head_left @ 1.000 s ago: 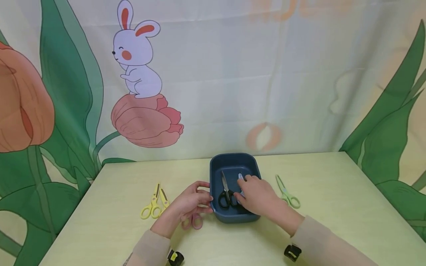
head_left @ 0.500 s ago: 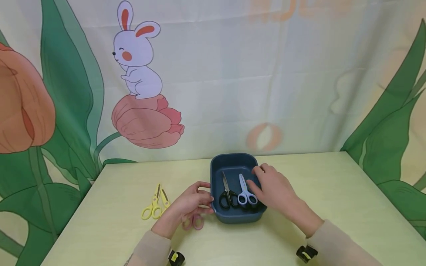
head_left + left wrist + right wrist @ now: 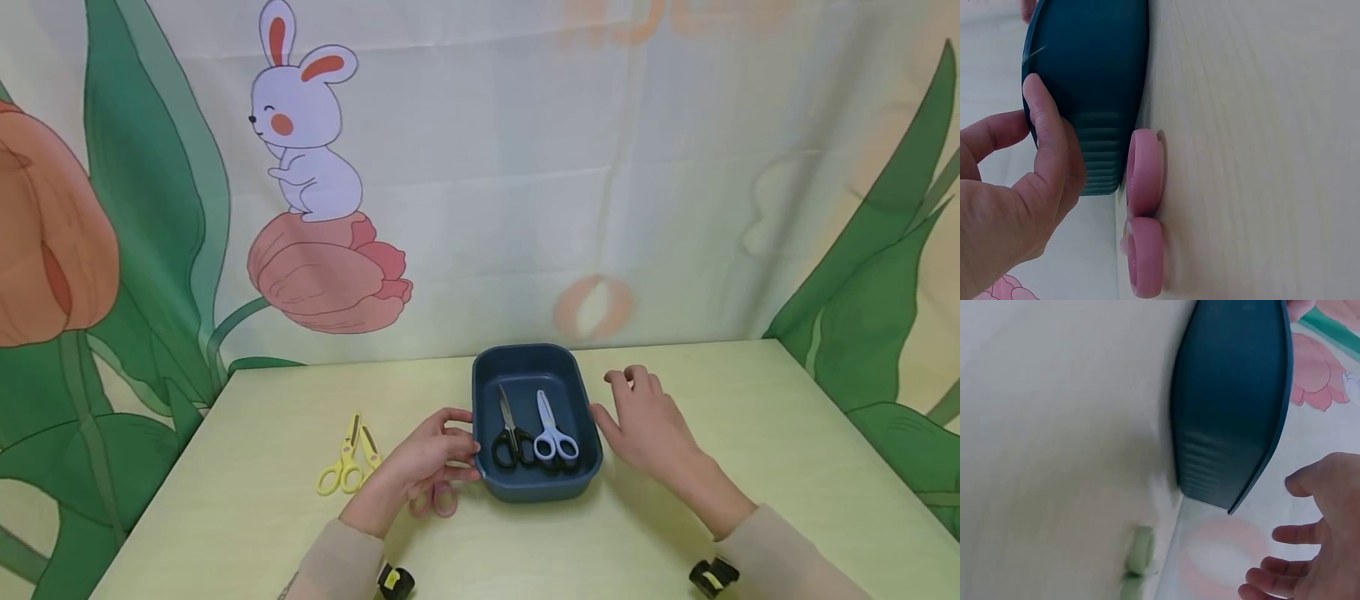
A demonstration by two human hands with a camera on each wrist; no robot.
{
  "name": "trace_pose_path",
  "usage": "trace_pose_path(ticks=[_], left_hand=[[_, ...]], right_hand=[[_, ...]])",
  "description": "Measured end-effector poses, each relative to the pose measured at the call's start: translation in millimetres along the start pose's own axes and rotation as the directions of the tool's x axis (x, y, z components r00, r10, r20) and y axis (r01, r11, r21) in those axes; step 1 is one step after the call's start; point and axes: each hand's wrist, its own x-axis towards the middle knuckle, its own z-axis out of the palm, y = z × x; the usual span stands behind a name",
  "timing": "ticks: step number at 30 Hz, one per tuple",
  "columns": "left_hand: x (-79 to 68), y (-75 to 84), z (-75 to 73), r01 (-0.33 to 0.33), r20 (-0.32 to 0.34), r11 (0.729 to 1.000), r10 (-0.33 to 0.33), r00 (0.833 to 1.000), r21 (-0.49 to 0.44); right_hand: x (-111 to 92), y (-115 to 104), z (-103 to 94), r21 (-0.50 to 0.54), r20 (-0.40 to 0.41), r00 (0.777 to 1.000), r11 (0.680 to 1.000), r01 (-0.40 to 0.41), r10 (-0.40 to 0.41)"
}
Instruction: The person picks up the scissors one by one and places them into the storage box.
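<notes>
A dark blue rectangular box [image 3: 536,493] stands on the table. Inside lie black-handled scissors [image 3: 512,430] and, to their right, light blue scissors [image 3: 550,431], blades pointing away. My left hand [image 3: 431,457] holds the box's left wall at the rim, thumb and fingers on either side. Beneath that hand lie pink scissors [image 3: 1147,178]; their blades are hidden. My right hand [image 3: 648,425] hovers just right of the box with loosely bent fingers, holding nothing. Green scissors [image 3: 1141,551] lie on the table below it, blurred in the right wrist view and covered by the hand in the head view.
Yellow scissors [image 3: 348,460] lie left of my left hand, partly covered by it. The pale table [image 3: 262,467] ends at a hanging cloth [image 3: 480,183] printed with a rabbit and flowers.
My right hand has let go of the light blue scissors inside the box and moved right, out over the table by the green scissors. My left hand has stayed at the box's rim.
</notes>
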Motion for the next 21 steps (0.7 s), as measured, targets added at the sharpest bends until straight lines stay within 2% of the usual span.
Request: trace_pose_path(ticks=[4, 8, 11, 15, 21], left_hand=[[-0.7, 0.2, -0.9, -0.008, 0.002, 1.0, 0.008, 1.0, 0.008], [-1.3, 0.0, -1.2, -0.014, 0.011, 1.0, 0.013, 1.0, 0.014], [-1.6, -0.3, -1.5, -0.017, 0.013, 1.0, 0.016, 1.0, 0.015], [-0.8, -1.5, -1.7, -0.017, 0.012, 1.0, 0.017, 1.0, 0.015], [-0.2, -2.3, -1.8, -0.016, 0.009, 1.0, 0.016, 1.0, 0.016]], right_hand=[[-5, 8, 2.7, -0.04, 0.038, 0.999, 0.999, -0.009, 0.011], [-11, 14, 6.1, -0.045, 0.131, 0.99, 0.998, -0.05, 0.056], [-13, 18, 8.2, -0.037, 0.228, 0.967, 0.994, -0.107, 0.113], [-14, 23, 10.7, -0.047, 0.339, 0.925, 0.985, -0.167, 0.173], [-15, 30, 15.1, -0.079, 0.405, 0.889, 0.977, -0.198, 0.213]])
